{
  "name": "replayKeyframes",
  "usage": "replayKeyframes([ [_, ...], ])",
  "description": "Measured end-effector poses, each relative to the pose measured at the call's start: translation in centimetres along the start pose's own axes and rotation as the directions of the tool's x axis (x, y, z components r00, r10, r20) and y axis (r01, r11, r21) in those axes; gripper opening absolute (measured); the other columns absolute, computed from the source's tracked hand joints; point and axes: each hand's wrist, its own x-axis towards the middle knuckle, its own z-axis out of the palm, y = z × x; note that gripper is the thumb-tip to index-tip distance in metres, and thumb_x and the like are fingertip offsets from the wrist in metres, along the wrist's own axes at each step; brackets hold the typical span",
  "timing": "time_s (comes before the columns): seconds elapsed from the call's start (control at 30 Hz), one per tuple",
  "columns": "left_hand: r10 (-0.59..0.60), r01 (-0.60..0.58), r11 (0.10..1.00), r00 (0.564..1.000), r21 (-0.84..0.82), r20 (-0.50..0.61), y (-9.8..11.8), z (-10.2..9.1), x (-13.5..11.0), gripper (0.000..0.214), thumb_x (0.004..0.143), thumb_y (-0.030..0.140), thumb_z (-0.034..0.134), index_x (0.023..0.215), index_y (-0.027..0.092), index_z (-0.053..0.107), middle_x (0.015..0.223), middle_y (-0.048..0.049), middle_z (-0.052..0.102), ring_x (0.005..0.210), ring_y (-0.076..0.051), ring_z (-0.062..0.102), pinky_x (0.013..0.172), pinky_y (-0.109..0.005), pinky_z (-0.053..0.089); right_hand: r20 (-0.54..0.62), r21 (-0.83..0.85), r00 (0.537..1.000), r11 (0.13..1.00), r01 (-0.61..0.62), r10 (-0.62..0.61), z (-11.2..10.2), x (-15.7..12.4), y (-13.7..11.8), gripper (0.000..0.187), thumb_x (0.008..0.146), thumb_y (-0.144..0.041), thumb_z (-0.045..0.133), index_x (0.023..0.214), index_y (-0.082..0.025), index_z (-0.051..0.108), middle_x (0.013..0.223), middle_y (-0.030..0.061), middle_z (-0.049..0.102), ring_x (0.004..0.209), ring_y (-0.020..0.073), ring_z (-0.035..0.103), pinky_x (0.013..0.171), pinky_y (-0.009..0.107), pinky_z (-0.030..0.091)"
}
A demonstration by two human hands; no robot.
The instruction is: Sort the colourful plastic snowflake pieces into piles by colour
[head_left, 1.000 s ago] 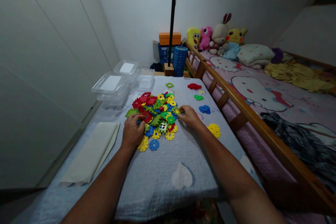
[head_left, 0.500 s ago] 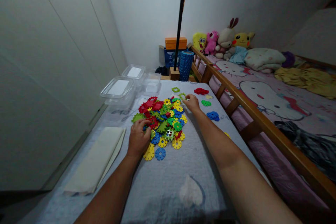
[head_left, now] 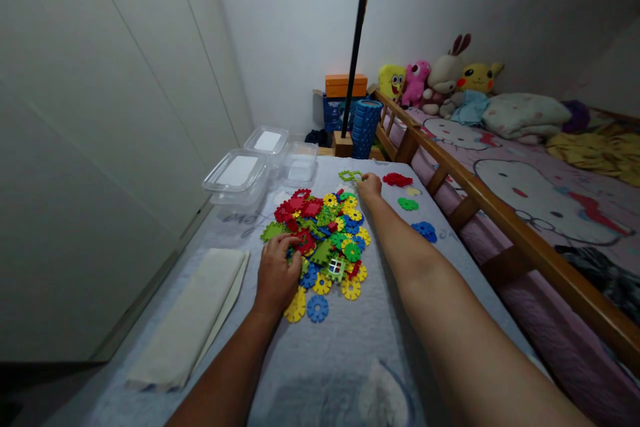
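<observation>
Okay, right hand (head_left: 371, 187) pinches green frame (head_left: 357, 175) near far edge of surface (head_left: 333, 353); lay it flat, then release. Left hand (head_left: 279, 270) on pile (head_left: 325, 252), grip unclear.

The person's left arm (head_left: 233, 363) is bare for its whole visible length, broadening gradually from a slimmer wrist (head_left: 267, 312). The left hand (head_left: 277, 275) is bare too, with a round-tipped thumb (head_left: 295, 267). The right arm (head_left: 450, 310) is likewise bare, its outline smooth and widening. The right hand (head_left: 371, 187), small in view, is uncovered, its finer detail hard to tell.
</observation>
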Motion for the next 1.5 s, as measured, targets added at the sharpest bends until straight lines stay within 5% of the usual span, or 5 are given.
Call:
replayKeyframes([
  [0.4,-0.024,0.024,1.000,1.000,-0.011,-0.011,0.3,0.0,0.1,0.020,0.085,0.026,0.056,0.098,0.021,0.071,0.115,-0.0097,0.067,0.116,-0.029,0.060,0.106,-0.050,0.047,0.021,0.054,0.995,0.994,0.099,-0.100,-0.1,-0.8,1.5,0.040,0.066,-0.011,0.053,0.099,-0.016,0.075,0.106,0.0098,0.074,0.107,0.0241,0.065,0.102,0.032,0.048],
  [0.67,-0.036,0.035,0.999,0.998,-0.012,-0.059,0.1,-0.3,0.6,0.021,0.084,0.025,0.057,0.099,0.021,0.071,0.117,-0.0110,0.065,0.117,-0.029,0.060,0.107,-0.050,0.048,0.230,0.060,0.957,0.985,0.164,-0.174,0.1,-2.1,1.0,0.041,0.069,-0.013,0.059,0.106,-0.020,0.075,0.114,0.0059,0.077,0.114,0.0254,0.067,0.105,0.035,0.048],
  [1.0,-0.026,0.024,0.999,0.998,-0.027,-0.051,0.1,-0.1,0.7,0.021,0.085,0.030,0.058,0.100,0.021,0.070,0.118,-0.0099,0.064,0.119,-0.029,0.059,0.109,-0.049,0.046,0.312,0.183,0.912,0.959,0.217,-0.266,-0.7,-5.2,1.2,0.041,0.069,-0.018,0.057,0.105,-0.021,0.076,0.106,0.0019,0.076,0.105,0.0227,0.068,0.101,0.035,0.051],
  [1.27,-0.022,0.021,1.000,0.999,-0.018,-0.050,-0.1,0.1,0.7,0.019,0.084,0.028,0.058,0.098,0.021,0.069,0.116,-0.0103,0.064,0.120,-0.029,0.058,0.109,-0.050,0.045,0.240,0.060,0.913,0.944,0.325,-0.329,-1.2,-6.7,0.6,0.032,0.074,-0.012,0.058,0.097,-0.024,0.078,0.114,0.0030,0.074,0.115,0.0212,0.063,0.109,0.035,0.044],
  [1.5,-0.034,0.034,0.999,0.999,-0.020,-0.036,-0.1,0.2,0.6,0.019,0.084,0.027,0.058,0.099,0.022,0.069,0.116,-0.0094,0.064,0.119,-0.028,0.059,0.109,-0.049,0.046,0.109,0.227,0.959,0.946,0.233,-0.263,-1.7,-7.3,0.8,0.021,0.077,-0.023,0.058,0.088,-0.021,0.075,0.106,0.0052,0.073,0.105,0.0214,0.064,0.099,0.033,0.050],
])
